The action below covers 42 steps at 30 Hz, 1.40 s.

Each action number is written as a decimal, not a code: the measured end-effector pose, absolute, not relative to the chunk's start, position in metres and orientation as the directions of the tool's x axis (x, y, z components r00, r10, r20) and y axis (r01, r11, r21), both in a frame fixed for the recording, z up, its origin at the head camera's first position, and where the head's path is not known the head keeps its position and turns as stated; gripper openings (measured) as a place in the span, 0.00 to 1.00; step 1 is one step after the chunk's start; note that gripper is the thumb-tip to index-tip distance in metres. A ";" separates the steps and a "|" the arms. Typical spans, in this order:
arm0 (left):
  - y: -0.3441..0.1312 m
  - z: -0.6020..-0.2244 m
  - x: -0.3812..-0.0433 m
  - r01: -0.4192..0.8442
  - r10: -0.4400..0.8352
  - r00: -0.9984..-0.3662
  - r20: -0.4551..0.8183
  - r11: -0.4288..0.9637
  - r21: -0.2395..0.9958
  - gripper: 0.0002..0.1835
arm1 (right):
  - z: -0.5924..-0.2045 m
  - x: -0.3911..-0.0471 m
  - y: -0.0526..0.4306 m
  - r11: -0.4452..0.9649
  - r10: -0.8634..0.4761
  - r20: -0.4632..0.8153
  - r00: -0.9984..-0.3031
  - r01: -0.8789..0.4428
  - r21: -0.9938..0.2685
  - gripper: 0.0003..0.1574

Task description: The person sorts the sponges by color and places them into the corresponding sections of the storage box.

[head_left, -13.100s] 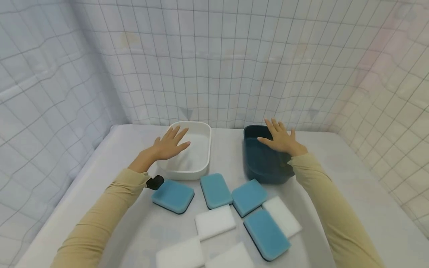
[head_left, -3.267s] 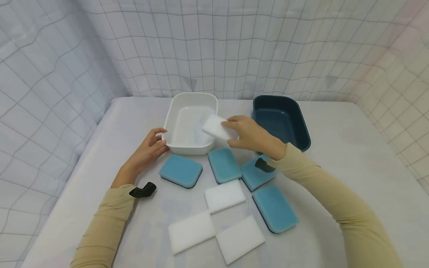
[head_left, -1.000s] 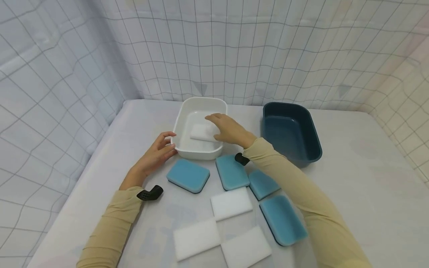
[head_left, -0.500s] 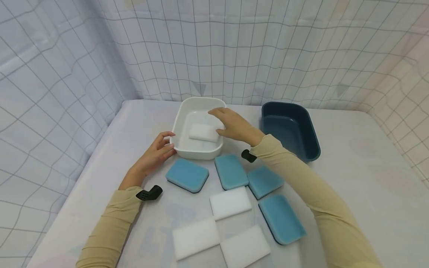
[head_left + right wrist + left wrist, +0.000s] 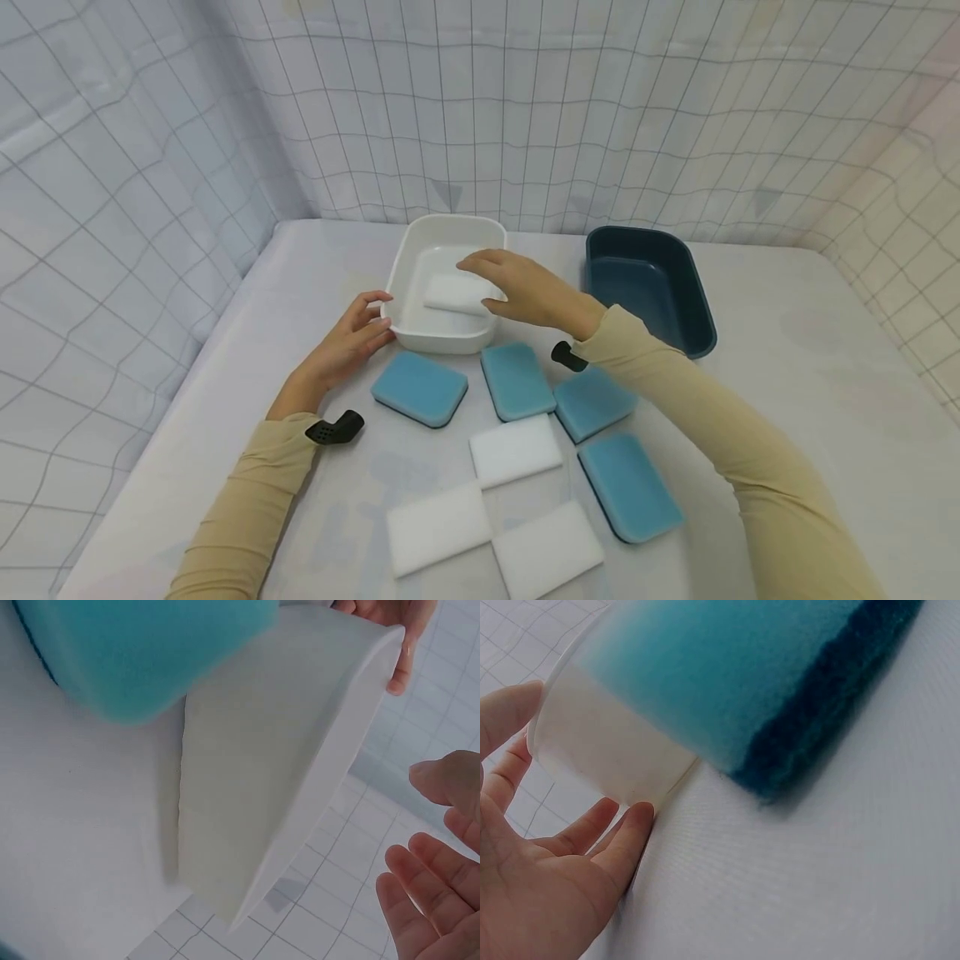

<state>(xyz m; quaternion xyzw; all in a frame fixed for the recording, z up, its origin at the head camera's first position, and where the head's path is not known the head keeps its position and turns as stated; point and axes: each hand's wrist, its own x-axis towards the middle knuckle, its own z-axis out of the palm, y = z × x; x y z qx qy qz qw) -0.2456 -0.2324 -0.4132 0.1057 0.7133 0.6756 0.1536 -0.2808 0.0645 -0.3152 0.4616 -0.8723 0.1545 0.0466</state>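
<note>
A white melamine sponge lies flat inside the white plastic tub. Above the tub's right side hovers my right hand, thumb and fingers apart, holding nothing; the right wrist view shows its fingertips clear of the tub wall. My left hand holds the tub at its near left corner, with bent fingers at the rim and against the outer wall in the left wrist view. In front of the tub lie several blue sponges with dark undersides, among them a left one and a middle one.
A dark blue tub stands at the back right. White sponges lie nearer the front, one touching or almost touching the blue ones. Two more blue sponges sit at the right, one being the nearest. Grid-patterned cloth hangs behind the table.
The white sponge that my right hand carried earlier now lies in the white tub, let go. That hand has drawn back slightly to the right. My left hand stays at the tub.
</note>
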 end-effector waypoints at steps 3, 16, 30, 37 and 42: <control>-0.233 -0.413 -0.246 -0.052 0.356 -0.931 -0.076 0.075 0.996 0.17 | -0.313 -0.273 0.066 0.496 -0.815 0.222 -0.536 -0.842 -0.212 0.33; -0.233 -0.411 -0.247 -0.047 0.364 -0.929 -0.066 0.062 0.997 0.17 | -0.304 -0.243 0.075 0.420 -0.875 0.217 -0.433 -0.902 -0.104 0.35; -0.234 -0.412 -0.248 -0.053 0.365 -0.928 -0.078 0.077 0.996 0.18 | -0.315 -0.219 0.081 0.319 -0.931 0.174 -0.320 -0.947 -0.035 0.30; -0.233 -0.412 -0.249 -0.062 0.366 -0.927 -0.081 0.064 0.996 0.18 | -0.320 -0.209 0.082 0.314 -0.946 0.056 -0.319 -0.946 -0.084 0.32; -0.232 -0.412 -0.250 -0.059 0.367 -0.927 -0.079 0.065 0.996 0.17 | -0.331 -0.204 0.083 0.298 -0.954 0.003 -0.300 -0.948 -0.108 0.31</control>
